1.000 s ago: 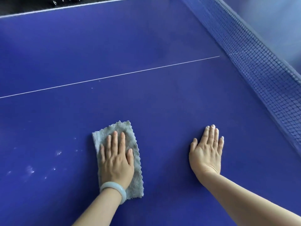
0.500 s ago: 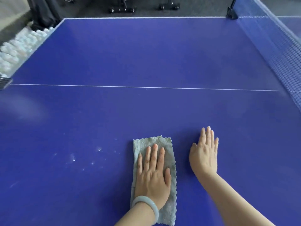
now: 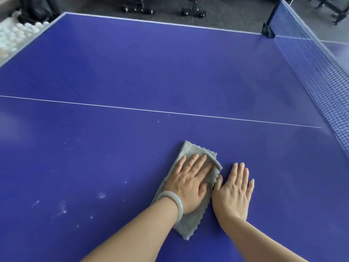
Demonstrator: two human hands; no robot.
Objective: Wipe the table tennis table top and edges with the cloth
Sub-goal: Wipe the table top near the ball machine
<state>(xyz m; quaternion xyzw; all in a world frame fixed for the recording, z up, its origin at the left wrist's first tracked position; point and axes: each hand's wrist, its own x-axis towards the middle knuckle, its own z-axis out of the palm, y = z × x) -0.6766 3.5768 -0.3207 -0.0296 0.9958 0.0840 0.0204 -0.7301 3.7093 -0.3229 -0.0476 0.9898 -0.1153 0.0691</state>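
Note:
The blue table tennis table (image 3: 151, 69) fills the view, with a thin white centre line across it. A grey cloth (image 3: 190, 222) lies flat on the near part of the top. My left hand (image 3: 190, 184), with a pale bangle on the wrist, presses flat on the cloth with fingers spread. My right hand (image 3: 234, 191) lies flat and open on the bare table just right of the cloth, its thumb touching the cloth's edge. White specks and smears (image 3: 64, 208) mark the surface left of the cloth.
The net (image 3: 321, 72) runs along the right side, clamped by a black post (image 3: 268, 31) at the far edge. Many white balls (image 3: 13, 35) lie beyond the far left corner. Black wheeled frames (image 3: 139, 8) stand on the dark floor past the far edge.
My left hand has slid the cloth rightward across the table until it meets my right hand. The view has swung up and left, showing the far edge and floor.

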